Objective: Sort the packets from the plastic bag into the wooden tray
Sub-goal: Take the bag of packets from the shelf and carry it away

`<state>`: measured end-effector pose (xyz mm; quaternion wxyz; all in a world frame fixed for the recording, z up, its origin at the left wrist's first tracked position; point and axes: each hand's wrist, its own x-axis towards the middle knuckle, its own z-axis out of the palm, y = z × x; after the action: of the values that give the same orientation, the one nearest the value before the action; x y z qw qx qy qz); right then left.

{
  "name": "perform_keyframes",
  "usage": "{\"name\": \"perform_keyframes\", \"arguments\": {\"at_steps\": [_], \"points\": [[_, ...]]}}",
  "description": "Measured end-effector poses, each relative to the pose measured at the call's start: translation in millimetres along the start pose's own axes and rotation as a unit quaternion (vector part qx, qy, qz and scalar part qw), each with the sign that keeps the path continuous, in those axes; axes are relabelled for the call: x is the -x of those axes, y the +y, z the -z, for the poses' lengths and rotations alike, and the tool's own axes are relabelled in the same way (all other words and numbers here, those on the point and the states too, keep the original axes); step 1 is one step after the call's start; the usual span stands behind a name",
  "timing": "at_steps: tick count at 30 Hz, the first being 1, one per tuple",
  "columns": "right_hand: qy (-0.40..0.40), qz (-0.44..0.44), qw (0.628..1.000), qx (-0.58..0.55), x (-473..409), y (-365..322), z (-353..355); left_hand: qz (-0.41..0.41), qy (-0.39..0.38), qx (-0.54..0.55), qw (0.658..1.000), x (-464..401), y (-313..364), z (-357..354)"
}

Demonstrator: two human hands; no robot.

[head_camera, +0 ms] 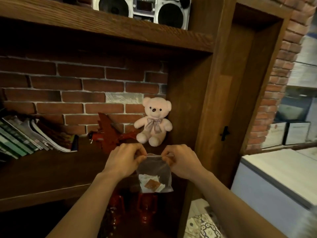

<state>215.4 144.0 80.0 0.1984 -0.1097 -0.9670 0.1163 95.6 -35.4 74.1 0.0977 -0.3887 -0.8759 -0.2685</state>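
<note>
A small clear plastic bag [155,170] hangs in the air in front of the wooden shelf. My left hand [123,160] pinches the left end of its zip top and my right hand [181,160] pinches the right end. Several small packets [151,183], white ones and an orange-brown one, lie at the bottom of the bag. No wooden tray is in view.
Behind my hands a pink teddy bear [154,121] sits on the dark wooden shelf [51,169], beside a red toy plane [109,133]. Leaning books [30,136] stand at the left. A boombox [142,11] is on the upper shelf. Red lanterns [145,208] stand below; a white counter [277,170] is at the right.
</note>
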Motion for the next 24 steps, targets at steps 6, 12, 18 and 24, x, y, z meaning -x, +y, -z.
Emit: {"name": "perform_keyframes", "arguments": {"at_steps": [6,12,18,24], "points": [[0.007,-0.046,0.999,-0.017,53,33,39,-0.054,-0.034,-0.009,0.998,12,61,-10],[0.038,-0.083,0.996,-0.023,146,80,100,-0.13,-0.04,0.007,0.991,40,158,-29],[0.073,-0.169,0.983,0.0,272,143,176,-0.203,-0.072,0.047,0.975,82,295,-73],[0.12,-0.28,0.949,0.08,409,199,238,-0.291,-0.123,0.102,0.943,124,433,-131]]}}
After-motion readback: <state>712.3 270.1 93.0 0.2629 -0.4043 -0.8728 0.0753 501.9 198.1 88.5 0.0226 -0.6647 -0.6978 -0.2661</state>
